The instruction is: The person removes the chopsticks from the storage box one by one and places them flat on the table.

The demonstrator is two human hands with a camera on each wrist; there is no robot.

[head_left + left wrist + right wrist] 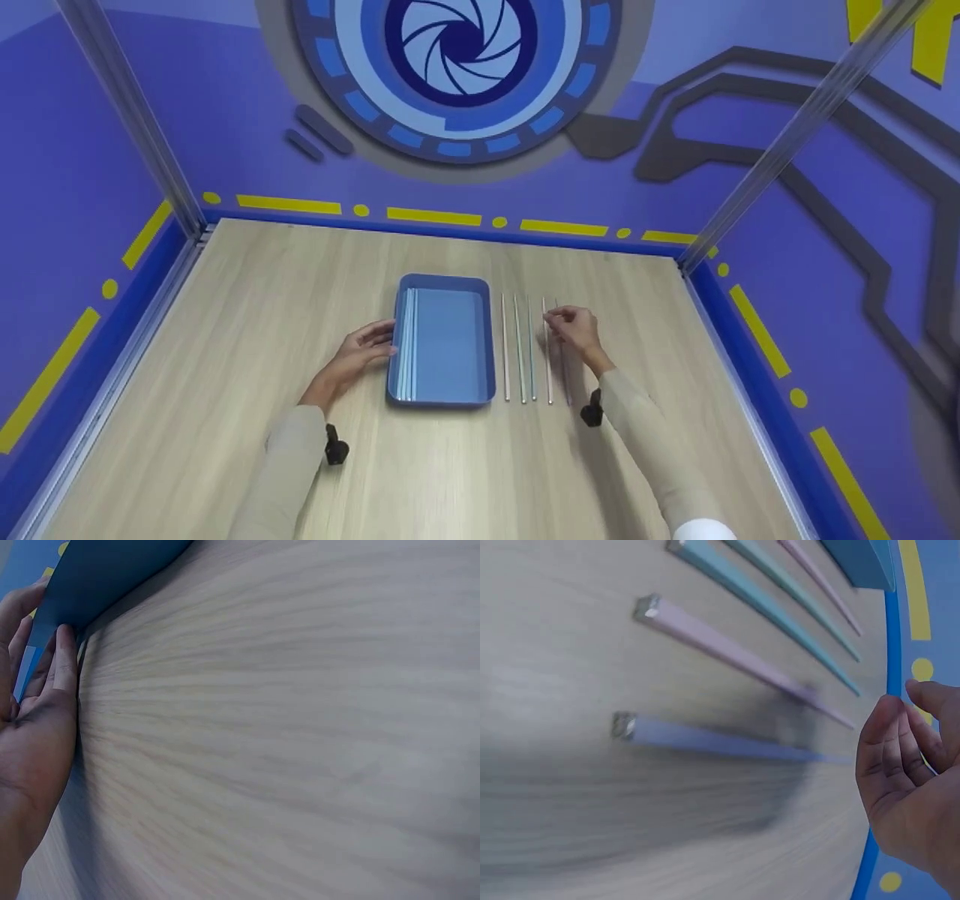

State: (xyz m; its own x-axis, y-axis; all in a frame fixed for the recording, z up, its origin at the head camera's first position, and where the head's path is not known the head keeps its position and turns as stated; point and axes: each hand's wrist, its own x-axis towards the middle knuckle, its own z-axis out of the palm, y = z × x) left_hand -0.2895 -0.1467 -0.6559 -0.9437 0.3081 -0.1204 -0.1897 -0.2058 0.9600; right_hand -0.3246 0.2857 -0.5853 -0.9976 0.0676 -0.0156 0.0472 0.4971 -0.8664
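Tray (450, 345) sits mid-table, long side running away from the person. Left hand (360, 351) is at its left wall, fingers fairly straight and touching the side rather than wrapped round it; probably there to keep the tray from sliding. Left wrist view shows the fingertips low on the outer wall, close to the table (360, 465).

Inside the tray, a few pale blue sticks (409, 345) lie side by side along the left wall, exact count unclear. Packed like that, they leave most of the tray floor bare.

Five more sticks lie on the table just right of the tray: far pink (505, 352) nearest it, then green (799, 581), teal (765, 604), near pink (727, 652), purple (712, 739) outermost. Roughly parallel, gaps between, thick ends toward the person; the spacing likely makes each easy to take singly. The thick ends of teal, near pink and purple show silver caps in the right wrist view.

Right hand (574, 328) hovers over the thin ends of near pink and purple. Fingers bent loosely, thumb tip near the index tip but a small gap shows; nothing between them. Its shadow (769, 802) falls beside purple, which fits a raised hand. Palm-down posture with tips close together suits thin items.
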